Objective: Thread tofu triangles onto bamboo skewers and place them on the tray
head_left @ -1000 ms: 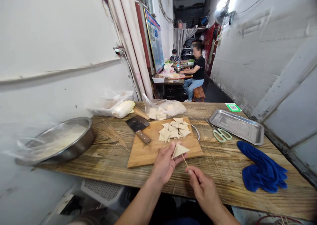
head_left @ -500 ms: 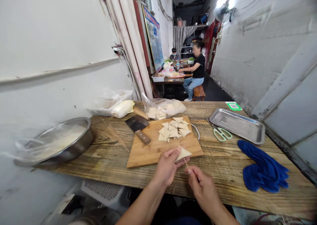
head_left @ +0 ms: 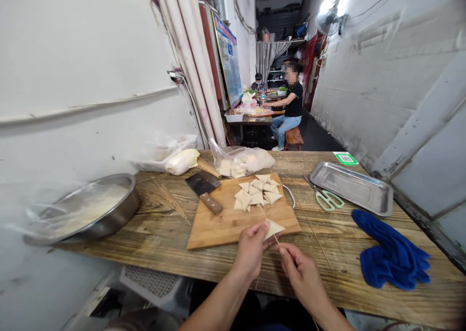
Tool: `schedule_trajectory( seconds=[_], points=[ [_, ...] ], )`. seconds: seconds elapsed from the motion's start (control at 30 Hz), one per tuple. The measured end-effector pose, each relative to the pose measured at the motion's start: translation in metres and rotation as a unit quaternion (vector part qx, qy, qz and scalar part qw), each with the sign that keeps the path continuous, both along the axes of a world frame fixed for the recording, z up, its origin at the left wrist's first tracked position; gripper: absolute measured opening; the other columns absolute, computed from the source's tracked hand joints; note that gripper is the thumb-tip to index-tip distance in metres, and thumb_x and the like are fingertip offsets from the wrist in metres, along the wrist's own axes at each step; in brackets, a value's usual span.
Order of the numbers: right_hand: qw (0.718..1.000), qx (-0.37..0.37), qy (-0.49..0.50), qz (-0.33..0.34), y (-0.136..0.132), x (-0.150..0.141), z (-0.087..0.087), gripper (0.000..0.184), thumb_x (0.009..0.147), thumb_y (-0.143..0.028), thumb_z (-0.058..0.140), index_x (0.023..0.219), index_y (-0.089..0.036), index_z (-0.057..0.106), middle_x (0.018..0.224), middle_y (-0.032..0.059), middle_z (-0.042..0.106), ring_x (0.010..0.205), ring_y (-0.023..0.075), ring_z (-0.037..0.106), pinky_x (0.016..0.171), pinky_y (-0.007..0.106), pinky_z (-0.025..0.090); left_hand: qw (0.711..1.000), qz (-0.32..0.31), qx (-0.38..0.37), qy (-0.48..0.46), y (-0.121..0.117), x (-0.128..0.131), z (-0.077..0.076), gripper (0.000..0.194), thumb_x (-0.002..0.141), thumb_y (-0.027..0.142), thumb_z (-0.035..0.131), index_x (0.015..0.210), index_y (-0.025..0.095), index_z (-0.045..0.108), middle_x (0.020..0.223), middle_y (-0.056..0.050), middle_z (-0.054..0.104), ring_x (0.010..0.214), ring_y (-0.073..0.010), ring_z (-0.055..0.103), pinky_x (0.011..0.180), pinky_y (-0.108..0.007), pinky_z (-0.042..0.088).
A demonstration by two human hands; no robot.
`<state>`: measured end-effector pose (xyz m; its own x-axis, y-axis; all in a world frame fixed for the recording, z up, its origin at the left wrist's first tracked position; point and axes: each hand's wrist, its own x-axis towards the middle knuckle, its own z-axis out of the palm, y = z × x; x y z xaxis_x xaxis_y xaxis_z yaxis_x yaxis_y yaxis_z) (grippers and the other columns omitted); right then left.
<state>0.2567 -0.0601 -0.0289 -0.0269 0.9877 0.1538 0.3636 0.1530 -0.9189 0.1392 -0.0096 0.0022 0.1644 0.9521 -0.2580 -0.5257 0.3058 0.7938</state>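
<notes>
My left hand (head_left: pixel 253 246) pinches a pale triangular piece of tofu skin (head_left: pixel 274 228) just above the near edge of the cutting board (head_left: pixel 214 231). A thin bamboo skewer (head_left: pixel 277 240) runs through the piece, and its tip pokes out on the far side. My right hand (head_left: pixel 299 267) is closed around the skewer on the near side. Several more pale triangles (head_left: pixel 257 193) lie heaped on the board's far part. A cleaver (head_left: pixel 210 202) with a wooden handle rests across the board's left edge.
Loose skewers (head_left: pixel 165 200) lie left of the board, near a metal basin (head_left: pixel 125 202). Behind are a cabbage (head_left: pixel 182 162) and a plastic bag (head_left: pixel 245 161). To the right are scissors (head_left: pixel 329 200), a metal tray (head_left: pixel 355 188) and a blue cloth (head_left: pixel 391 256). A person (head_left: pixel 291 103) sits farther back.
The skewer has gone farther through the triangle, so more of its tip sticks out beyond my left hand. The view has shifted slightly.
</notes>
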Motion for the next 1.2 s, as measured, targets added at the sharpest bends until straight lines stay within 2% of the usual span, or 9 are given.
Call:
schedule_trajectory(
  seconds=[0.17,0.27,0.37,0.47,0.63,0.77,0.87,1.0,1.2],
  points=[
    [0.999,0.029,-0.020,-0.031,0.006,0.005,-0.001,0.033,0.089,-0.039,0.038,0.093,-0.015,0.061,0.053,-0.0025,0.047,0.048,0.0107,0.043,0.046,0.019,0.034,0.997,-0.064,0.019,0.042,-0.004,0.008,-0.004,0.036,0.074,0.042,0.059,0.085,0.009,0.066,0.078,-0.011,0.067,0.073,-0.0185,0.062,0.072,-0.030,0.047],
    [0.998,0.028,-0.014,-0.046,0.009,0.009,-0.004,0.034,0.089,-0.040,0.039,0.094,-0.014,0.061,0.053,-0.0027,0.047,0.047,0.0104,0.042,0.046,0.019,0.034,0.978,-0.015,0.093,0.186,0.014,-0.007,-0.011,0.042,0.081,0.046,0.046,0.098,0.012,0.064,0.088,-0.012,0.067,0.086,-0.0213,0.062,0.080,-0.035,0.045],
    [0.998,0.029,-0.002,-0.051,0.008,0.013,-0.007,0.036,0.088,-0.042,0.039,0.095,-0.015,0.062,0.054,-0.0014,0.050,0.047,0.0112,0.045,0.044,0.019,0.035,0.851,0.098,0.256,0.449,0.044,-0.032,-0.021,0.035,0.078,0.035,0.054,0.108,0.017,0.060,0.113,-0.012,0.059,0.110,-0.0237,0.050,0.097,-0.038,0.033],
    [0.998,0.035,0.002,-0.057,0.007,0.014,-0.008,0.037,0.087,-0.045,0.040,0.092,-0.017,0.064,0.052,-0.0009,0.053,0.048,0.0126,0.049,0.044,0.019,0.037,0.703,0.102,0.295,0.639,0.072,-0.048,-0.029,0.043,0.073,0.028,0.060,0.113,0.014,0.055,0.120,-0.017,0.053,0.114,-0.0277,0.044,0.098,-0.042,0.029],
    [0.999,0.028,-0.002,-0.042,0.005,0.013,-0.008,0.036,0.087,-0.043,0.041,0.090,-0.016,0.064,0.051,-0.0010,0.054,0.051,0.0135,0.052,0.046,0.019,0.038,0.620,0.054,0.282,0.730,0.097,-0.054,-0.032,0.026,0.074,0.028,0.059,0.094,0.012,0.062,0.101,-0.015,0.060,0.097,-0.0249,0.052,0.085,-0.036,0.038],
    [1.000,0.015,-0.010,-0.017,0.005,0.013,-0.009,0.033,0.088,-0.038,0.039,0.090,-0.015,0.063,0.050,-0.0019,0.050,0.053,0.0137,0.052,0.045,0.019,0.036,0.668,0.044,0.298,0.680,0.100,-0.063,-0.028,0.017,0.078,0.025,0.052,0.078,0.014,0.065,0.086,-0.012,0.064,0.088,-0.0220,0.056,0.079,-0.033,0.040],
    [1.000,0.014,-0.013,-0.009,0.004,0.011,-0.009,0.032,0.088,-0.037,0.039,0.089,-0.015,0.062,0.049,-0.0023,0.049,0.053,0.0136,0.052,0.046,0.019,0.036,0.800,0.067,0.233,0.549,0.097,-0.069,-0.028,0.017,0.077,0.025,0.051,0.077,0.014,0.064,0.077,-0.008,0.065,0.077,-0.0199,0.059,0.071,-0.030,0.044],
    [1.000,0.013,-0.014,-0.003,0.004,0.007,-0.006,0.031,0.088,-0.036,0.039,0.089,-0.015,0.062,0.049,-0.0027,0.048,0.052,0.0132,0.051,0.045,0.019,0.035,0.975,0.079,0.035,0.203,0.087,-0.075,-0.030,0.019,0.075,0.017,0.054,0.092,0.011,0.060,0.081,-0.009,0.067,0.072,-0.0156,0.063,0.060,-0.023,0.048],
    [1.000,0.011,-0.006,0.011,0.004,0.006,-0.006,0.029,0.088,-0.036,0.039,0.084,-0.017,0.061,0.050,-0.0028,0.049,0.051,0.0128,0.050,0.045,0.019,0.035,0.997,0.068,-0.022,0.023,0.060,-0.089,-0.013,0.029,0.070,0.003,0.054,0.099,0.009,0.056,0.097,-0.013,0.066,0.086,-0.0168,0.064,0.076,-0.024,0.052]
  ],
)
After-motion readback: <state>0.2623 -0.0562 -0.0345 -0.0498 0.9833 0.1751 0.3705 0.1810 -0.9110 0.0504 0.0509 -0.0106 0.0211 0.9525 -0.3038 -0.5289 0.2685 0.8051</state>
